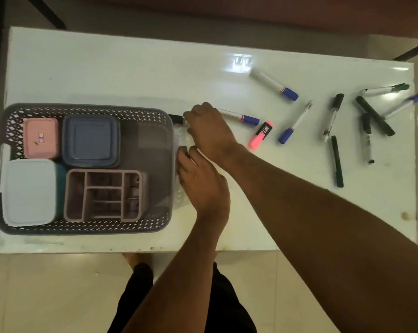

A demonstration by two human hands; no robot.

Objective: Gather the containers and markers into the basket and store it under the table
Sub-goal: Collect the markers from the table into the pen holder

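Head view: basket (87, 228) on table (131, 68), holding four containers (90, 138). Right hand (209, 131) just beside basket's right wall, closed around black-capped marker (176, 118), cap poking over the rim. Left hand (200, 181) curled against same wall, steadying; contents of its grip cannot be told. Best to lift marker clear of rim, drop into bare floor right of containers. Remaining markers scattered well right of basket; pink highlighter (259, 135) nearest.

Both forearms reach forward, crossing closely. Right hand (209, 127) palm-down, fingers curled closed at the tips. Left hand (202, 181) palm-down just beneath it, fingers bent.
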